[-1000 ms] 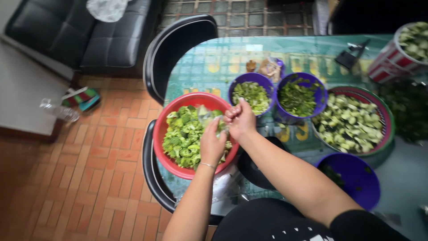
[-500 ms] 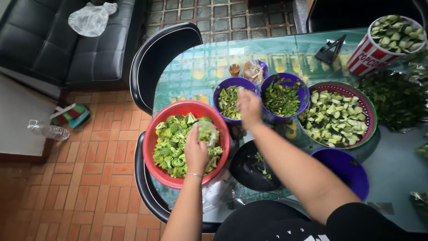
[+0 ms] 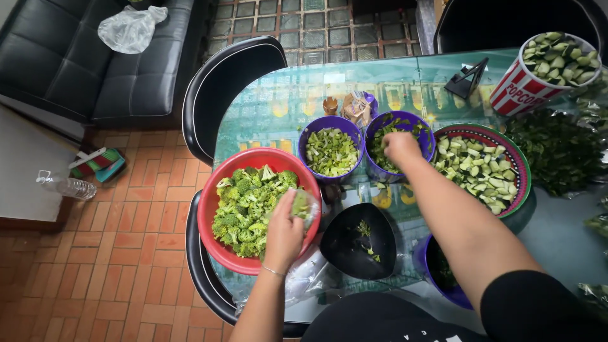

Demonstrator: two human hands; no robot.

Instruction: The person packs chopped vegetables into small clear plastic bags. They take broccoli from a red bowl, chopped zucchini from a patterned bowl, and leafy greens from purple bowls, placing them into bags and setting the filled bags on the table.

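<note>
Left hand [image 3: 284,233], fingers clamped on a small clear plastic bag [image 3: 303,206] of greens, hovers over the red round broccoli bowl [image 3: 218,190] at the counter's left edge. Right hand [image 3: 401,147], fingers curled together, reaches into the purple bowl of chopped dark leaves [image 3: 423,134].

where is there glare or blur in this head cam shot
Head view: the glass table mirrors window panes as pale glare along its far side; the right hand, over the purple bowl of dark greens, looks slightly motion-softened; the left hand and the broccoli in the red bowl are sharper; light is soft and even, shadows faint; edges bow from the wide lens.
</note>
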